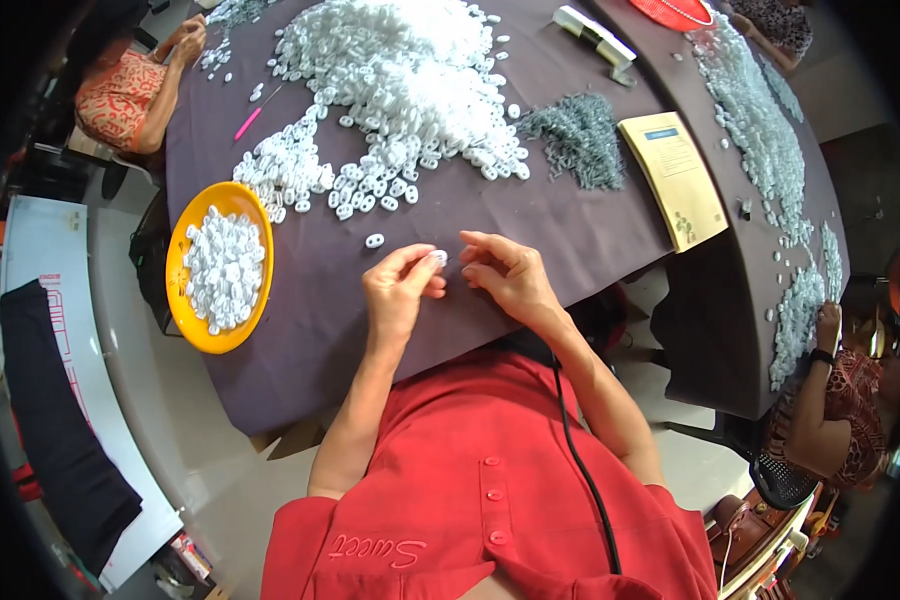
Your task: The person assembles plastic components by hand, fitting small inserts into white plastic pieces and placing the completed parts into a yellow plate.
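Table: covered in dark purple-grey cloth, under both hands
Heap of white oval two-holed pieces: beyond the left hand
Yellow oval dish: well left of that hand, holding white pieces
Right hand: fingers curled; grip unclear
Left hand: pinched on small white piece, facing right hand

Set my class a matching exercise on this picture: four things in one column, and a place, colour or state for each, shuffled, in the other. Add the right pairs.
Things
1. Bowl
2. Slim tool
3. Left hand
4. Grey pile

Descriptions
A. Pinching a single white piece
B. Just left of the yellow packet
C. Filled with loose white pieces
D. Pink-handled

Right pairs: 1-C, 2-D, 3-A, 4-B
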The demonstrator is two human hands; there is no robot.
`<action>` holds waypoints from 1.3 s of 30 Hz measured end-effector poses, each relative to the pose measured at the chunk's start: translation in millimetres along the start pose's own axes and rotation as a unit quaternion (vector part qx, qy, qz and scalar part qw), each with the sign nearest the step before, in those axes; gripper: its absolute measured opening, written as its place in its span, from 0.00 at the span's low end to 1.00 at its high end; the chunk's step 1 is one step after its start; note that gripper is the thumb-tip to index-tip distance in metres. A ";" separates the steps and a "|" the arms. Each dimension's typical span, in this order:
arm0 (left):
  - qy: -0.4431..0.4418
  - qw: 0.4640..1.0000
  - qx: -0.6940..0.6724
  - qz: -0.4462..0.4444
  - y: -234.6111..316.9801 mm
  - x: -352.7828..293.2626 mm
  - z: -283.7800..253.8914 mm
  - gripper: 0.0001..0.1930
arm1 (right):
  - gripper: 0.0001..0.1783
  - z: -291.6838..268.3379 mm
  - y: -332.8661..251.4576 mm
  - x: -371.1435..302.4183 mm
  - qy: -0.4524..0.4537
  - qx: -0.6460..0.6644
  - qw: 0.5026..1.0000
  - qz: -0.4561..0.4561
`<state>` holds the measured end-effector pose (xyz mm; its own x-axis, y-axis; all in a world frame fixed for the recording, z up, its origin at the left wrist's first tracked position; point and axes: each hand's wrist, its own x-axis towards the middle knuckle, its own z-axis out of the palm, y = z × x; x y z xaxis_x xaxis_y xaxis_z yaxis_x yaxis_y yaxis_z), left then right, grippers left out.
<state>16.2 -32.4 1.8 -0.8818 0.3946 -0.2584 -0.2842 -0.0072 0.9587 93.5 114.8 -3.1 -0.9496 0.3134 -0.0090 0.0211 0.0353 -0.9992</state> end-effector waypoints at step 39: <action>0.353 0.906 0.203 0.115 67.0 10.4 -192.9 0.11 | 0.05 -76.5 19.1 50.4 0.224 -0.519 0.820 -0.094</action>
<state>-84.7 -206.0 40.5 -0.9621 -0.2608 0.0798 -0.0266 0.3808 0.9243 70.1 203.9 -19.6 -0.7620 0.5180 0.3886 0.3627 0.8385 -0.4066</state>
